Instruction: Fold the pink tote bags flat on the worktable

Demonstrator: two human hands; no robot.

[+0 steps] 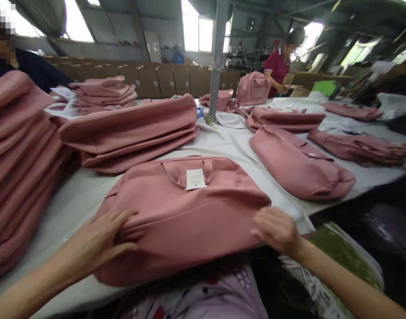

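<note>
A pink bag [196, 226] lies on the white-covered table right in front of me, its two short handles toward the far side. A white tag [195, 179] rests between the handles. My left hand [110, 237] lies on the bag's left end with thumb and fingers apart. At the right end, my right hand [276, 228] has its fingers curled closed on the bag's edge. The fingertips of that hand are partly hidden. The bag's near edge hangs slightly over the table's front edge.
Tall stacked pink bags [17, 177] stand on the left, with another stack [133, 133] behind my bag. A loose pink bag [299, 164] lies to the right. A metal post [218, 62] rises mid-table. One person [278, 66] works at the far right, another [36, 71] at left.
</note>
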